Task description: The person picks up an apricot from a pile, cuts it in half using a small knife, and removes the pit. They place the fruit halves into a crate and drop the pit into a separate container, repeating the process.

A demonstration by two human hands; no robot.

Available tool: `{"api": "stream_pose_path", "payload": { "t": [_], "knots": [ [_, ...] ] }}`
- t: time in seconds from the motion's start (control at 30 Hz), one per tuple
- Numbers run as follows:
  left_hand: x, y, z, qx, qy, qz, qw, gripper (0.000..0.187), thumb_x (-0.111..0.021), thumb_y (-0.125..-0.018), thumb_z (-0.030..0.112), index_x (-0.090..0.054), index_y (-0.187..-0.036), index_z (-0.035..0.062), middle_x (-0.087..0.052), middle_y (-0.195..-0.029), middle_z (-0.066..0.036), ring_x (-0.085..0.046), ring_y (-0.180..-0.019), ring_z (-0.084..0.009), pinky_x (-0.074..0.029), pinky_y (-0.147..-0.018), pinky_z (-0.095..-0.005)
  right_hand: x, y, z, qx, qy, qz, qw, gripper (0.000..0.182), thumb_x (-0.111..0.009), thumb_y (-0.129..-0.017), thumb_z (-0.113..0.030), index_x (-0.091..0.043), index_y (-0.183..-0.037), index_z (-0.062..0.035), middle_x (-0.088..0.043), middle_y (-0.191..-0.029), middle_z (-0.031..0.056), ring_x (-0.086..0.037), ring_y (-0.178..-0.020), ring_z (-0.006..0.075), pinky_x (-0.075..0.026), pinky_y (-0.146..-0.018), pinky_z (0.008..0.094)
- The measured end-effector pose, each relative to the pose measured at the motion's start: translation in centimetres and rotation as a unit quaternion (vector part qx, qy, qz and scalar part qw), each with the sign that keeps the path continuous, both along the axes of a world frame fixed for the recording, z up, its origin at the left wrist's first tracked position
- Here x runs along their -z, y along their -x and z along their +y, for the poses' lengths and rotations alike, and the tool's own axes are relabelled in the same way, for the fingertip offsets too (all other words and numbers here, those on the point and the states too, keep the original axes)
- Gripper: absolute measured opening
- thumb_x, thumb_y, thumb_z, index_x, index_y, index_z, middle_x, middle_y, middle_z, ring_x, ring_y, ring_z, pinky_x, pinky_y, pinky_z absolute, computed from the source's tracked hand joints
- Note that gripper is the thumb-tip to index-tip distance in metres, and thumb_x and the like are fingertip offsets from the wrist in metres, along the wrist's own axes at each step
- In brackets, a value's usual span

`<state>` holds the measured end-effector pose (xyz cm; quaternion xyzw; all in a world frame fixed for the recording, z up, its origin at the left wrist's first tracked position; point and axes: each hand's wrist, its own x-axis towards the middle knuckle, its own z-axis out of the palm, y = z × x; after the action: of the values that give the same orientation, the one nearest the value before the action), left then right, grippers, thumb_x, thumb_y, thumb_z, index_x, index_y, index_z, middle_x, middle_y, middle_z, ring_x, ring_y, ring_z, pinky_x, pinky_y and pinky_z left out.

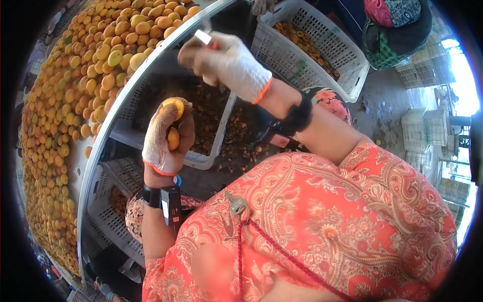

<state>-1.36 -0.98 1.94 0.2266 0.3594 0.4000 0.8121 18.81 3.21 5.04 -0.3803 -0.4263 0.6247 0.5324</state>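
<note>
My left hand (168,133), in a pale knitted glove with an orange cuff, is closed around an orange apricot (176,104). Another piece of orange fruit (173,139) shows lower in the same palm. Above and to the right, my right hand (221,63) wears a matching, stained glove. Its curled fingers grip a small tool (203,37) with white and red parts; motion blur hides its working end. The two hands are apart. Below them a white crate (204,160) holds dark brown pits and scraps.
Apricots (108,60) are heaped on a metal-edged table (93,156) at left. A white crate (347,80) with orange fruit pieces stands at top right, with another person's gloved hand (262,6) beside it. More crates (108,221) are at lower left. Scraps litter the floor.
</note>
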Motion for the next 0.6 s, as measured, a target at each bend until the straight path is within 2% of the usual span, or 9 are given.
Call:
{"api": "stream_pose_path", "payload": {
  "t": [0.07, 0.13, 0.17, 0.2, 0.27, 0.3, 0.37, 0.47, 0.6],
  "knots": [
    [0.1, 0.5, -0.1, -0.009, 0.020, 0.010, 1.000, 0.026, -0.065, -0.092, 0.027, -0.060, -0.107, 0.0058, -0.060, -0.081, -0.002, -0.056, -0.064, -0.0090, -0.041, -0.052, -0.0173, 0.5, 0.6, -0.8, -0.065, -0.113, -0.200, 0.971, 0.030, -0.074, -0.083, -0.016, -0.066, -0.110, -0.0053, -0.068, -0.083, 0.0045, -0.066, -0.079, 0.0172, -0.053, -0.076, 0.0276],
    [0.3, 0.8, -0.2, -0.020, 0.068, 0.027, 0.997, 0.031, -0.063, -0.094, 0.032, -0.060, -0.111, 0.0062, -0.062, -0.083, -0.004, -0.058, -0.068, -0.0109, -0.043, -0.053, -0.0182, 0.6, 1.4, -1.5, -0.110, -0.152, -0.374, 0.908, 0.032, -0.075, -0.080, -0.018, -0.067, -0.109, -0.0071, -0.067, -0.082, 0.0070, -0.066, -0.076, 0.0191, -0.053, -0.073, 0.0303],
    [0.7, 1.1, 0.0, -0.017, 0.083, 0.033, 0.996, 0.034, -0.061, -0.096, 0.034, -0.059, -0.117, 0.0071, -0.062, -0.089, -0.005, -0.061, -0.073, -0.0119, -0.047, -0.056, -0.0173, 1.5, 1.6, -1.6, -0.110, -0.205, -0.383, 0.894, 0.033, -0.075, -0.078, -0.022, -0.066, -0.107, -0.0078, -0.067, -0.083, 0.0120, -0.067, -0.078, 0.0270, -0.053, -0.073, 0.0344],
    [0.7, 0.5, -0.5, -0.018, 0.083, 0.033, 0.996, 0.034, -0.061, -0.096, 0.034, -0.059, -0.117, 0.0071, -0.062, -0.089, -0.005, -0.061, -0.073, -0.0119, -0.047, -0.056, -0.0173, 1.7, 1.6, -1.8, -0.111, -0.256, -0.383, 0.881, 0.033, -0.074, -0.080, -0.016, -0.063, -0.108, -0.0045, -0.063, -0.081, 0.0112, -0.064, -0.076, 0.0267, -0.051, -0.070, 0.0356],
    [0.5, -1.3, -1.9, -0.096, -0.254, 0.264, 0.925, 0.032, -0.060, -0.097, 0.034, -0.061, -0.112, 0.0052, -0.062, -0.087, -0.005, -0.060, -0.067, -0.0131, -0.050, -0.055, -0.0210, 1.6, 1.6, -1.7, -0.126, -0.270, -0.432, 0.851, 0.035, -0.075, -0.079, -0.021, -0.061, -0.106, -0.0032, -0.063, -0.081, 0.0116, -0.064, -0.076, 0.0281, -0.051, -0.070, 0.0362],
    [0.3, -0.9, -1.5, -0.096, -0.254, 0.265, 0.925, 0.032, -0.060, -0.097, 0.034, -0.061, -0.112, 0.0052, -0.062, -0.087, -0.005, -0.060, -0.067, -0.0131, -0.050, -0.055, -0.0210, 1.5, 1.7, -1.6, -0.127, -0.271, -0.432, 0.851, 0.035, -0.075, -0.079, -0.021, -0.061, -0.106, -0.0032, -0.063, -0.081, 0.0116, -0.064, -0.076, 0.0281, -0.051, -0.070, 0.0362],
    [-0.5, 0.2, -0.4, -0.068, 0.045, 0.086, 0.993, 0.030, -0.061, -0.097, 0.031, -0.061, -0.114, 0.0057, -0.064, -0.090, -0.004, -0.062, -0.069, -0.0119, -0.050, -0.055, -0.0200, 1.4, 1.8, -1.7, -0.151, -0.235, -0.435, 0.856, 0.038, -0.076, -0.079, -0.024, -0.060, -0.105, -0.0021, -0.063, -0.082, 0.0125, -0.065, -0.077, 0.0284, -0.051, -0.070, 0.0363],
    [-1.1, -0.2, -0.7, -0.086, 0.056, 0.095, 0.990, 0.030, -0.060, -0.097, 0.031, -0.061, -0.115, 0.0061, -0.065, -0.092, -0.003, -0.064, -0.072, -0.0118, -0.050, -0.055, -0.0193, 1.4, 1.6, -1.5, -0.151, -0.175, -0.392, 0.890, 0.038, -0.075, -0.080, -0.024, -0.060, -0.106, -0.0016, -0.064, -0.083, 0.0135, -0.066, -0.079, 0.0282, -0.051, -0.071, 0.0370],
    [0.3, 0.4, -0.4, -0.054, 0.056, 0.064, 0.995, 0.031, -0.059, -0.098, 0.033, -0.061, -0.114, 0.0069, -0.066, -0.093, -0.004, -0.065, -0.074, -0.0121, -0.051, -0.055, -0.0193, 2.1, 1.8, -1.7, -0.148, -0.216, -0.407, 0.875, 0.043, -0.075, -0.082, -0.025, -0.058, -0.113, -0.0019, -0.065, -0.085, 0.0133, -0.066, -0.080, 0.0268, -0.052, -0.072, 0.0360]
  ]
}}
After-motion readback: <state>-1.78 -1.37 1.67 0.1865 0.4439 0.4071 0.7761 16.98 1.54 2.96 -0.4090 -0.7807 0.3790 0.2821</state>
